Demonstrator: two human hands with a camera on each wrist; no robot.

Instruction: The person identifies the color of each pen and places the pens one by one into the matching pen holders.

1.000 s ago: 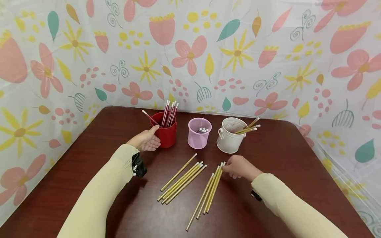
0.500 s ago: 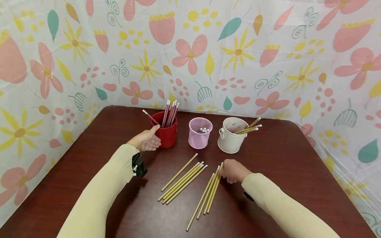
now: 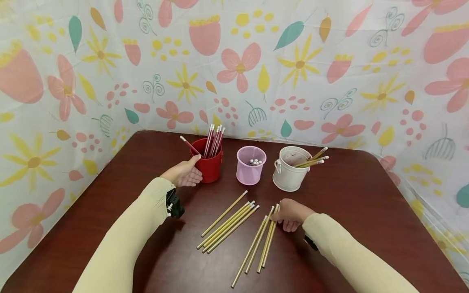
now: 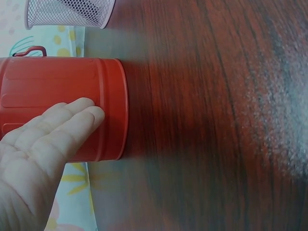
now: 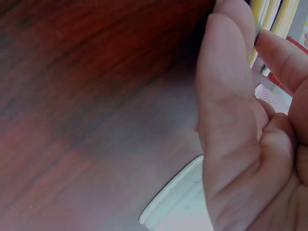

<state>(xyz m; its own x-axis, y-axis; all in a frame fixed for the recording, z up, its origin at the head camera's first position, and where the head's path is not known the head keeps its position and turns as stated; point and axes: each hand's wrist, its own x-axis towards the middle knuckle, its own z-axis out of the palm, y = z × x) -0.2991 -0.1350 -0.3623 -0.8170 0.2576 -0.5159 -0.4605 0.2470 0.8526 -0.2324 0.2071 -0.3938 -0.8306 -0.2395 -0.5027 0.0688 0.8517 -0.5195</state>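
Observation:
My left hand (image 3: 186,173) lies against the side of a red bucket (image 3: 210,169), fingers straight and thumb by its rim; the left wrist view (image 4: 53,139) shows the fingers flat along its wall. Dark red pencils (image 3: 209,140) stand in that bucket, eraser ends up, with one leaning left. In front of the white bucket, my right hand (image 3: 291,215) pinches gold pencils (image 3: 265,248) near their eraser ends. Two more gold pencils (image 3: 250,252) lie just left of them. In the right wrist view, thumb and fingertips meet beside the yellow shafts (image 5: 286,17).
A pink mesh cup (image 3: 249,171) holding small white-tipped items stands between the buckets. The white bucket (image 3: 289,175) contains a few gold pencils leaning right. Several gold pencils (image 3: 232,230) lie in a slanted group on the brown table (image 3: 348,195), left of the right hand.
My right hand has come to the pencils' eraser ends, and two gold pencils have shifted slightly away from their neighbours. The left hand stays at the red bucket. The head view has turned slightly.

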